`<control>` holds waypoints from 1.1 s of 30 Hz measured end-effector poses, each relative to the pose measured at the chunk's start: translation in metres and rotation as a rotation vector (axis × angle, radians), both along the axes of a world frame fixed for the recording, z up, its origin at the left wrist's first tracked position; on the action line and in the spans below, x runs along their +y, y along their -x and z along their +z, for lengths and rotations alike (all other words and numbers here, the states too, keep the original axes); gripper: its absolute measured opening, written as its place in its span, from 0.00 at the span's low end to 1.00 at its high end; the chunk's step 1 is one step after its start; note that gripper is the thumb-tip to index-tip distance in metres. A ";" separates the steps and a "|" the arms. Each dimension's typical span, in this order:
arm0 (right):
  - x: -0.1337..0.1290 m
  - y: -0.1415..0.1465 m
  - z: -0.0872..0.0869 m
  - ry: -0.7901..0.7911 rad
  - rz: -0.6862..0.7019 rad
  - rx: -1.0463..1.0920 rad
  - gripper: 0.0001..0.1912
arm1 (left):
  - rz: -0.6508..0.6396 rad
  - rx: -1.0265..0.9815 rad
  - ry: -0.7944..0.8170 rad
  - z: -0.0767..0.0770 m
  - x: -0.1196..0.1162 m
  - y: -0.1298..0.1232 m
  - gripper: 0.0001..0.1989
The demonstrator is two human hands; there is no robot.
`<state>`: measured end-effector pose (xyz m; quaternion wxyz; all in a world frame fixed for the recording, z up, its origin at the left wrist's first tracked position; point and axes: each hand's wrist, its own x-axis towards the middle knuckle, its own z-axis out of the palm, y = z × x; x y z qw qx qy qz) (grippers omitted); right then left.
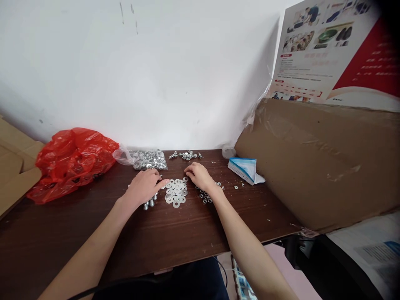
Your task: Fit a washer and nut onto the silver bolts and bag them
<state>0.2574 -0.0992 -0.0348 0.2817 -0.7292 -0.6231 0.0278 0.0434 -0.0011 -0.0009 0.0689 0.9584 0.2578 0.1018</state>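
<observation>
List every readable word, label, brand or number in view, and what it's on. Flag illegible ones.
Nothing reads reliably; no text I can quote.
Wall poster: lines of print and small red headings, too blurred.
Poster's red panel: pale lettering, too blurred.
White printed sheet, lower right: block of print, too blurred.
Blue-and-white packet: any print too small.
Washers, nuts: no readable markings.

Silver-grey, flat round metal washers (179, 186): between left hand (143, 186) and right hand (201, 177). Crumpled red plastic bag (76, 152): left of left hand. Dark-brown, wood-grained tabletop (187, 233): beneath 2 hands.
</observation>
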 end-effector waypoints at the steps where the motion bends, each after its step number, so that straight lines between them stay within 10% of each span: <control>1: 0.000 0.001 0.001 -0.033 0.007 0.013 0.09 | -0.002 -0.016 0.005 0.000 0.000 0.000 0.28; 9: 0.002 0.031 0.012 -0.289 0.105 0.277 0.07 | 0.009 -0.088 0.007 0.004 0.002 0.000 0.25; 33: 0.046 0.059 0.007 0.040 0.371 0.009 0.05 | 0.012 -0.039 0.040 0.012 0.006 0.006 0.22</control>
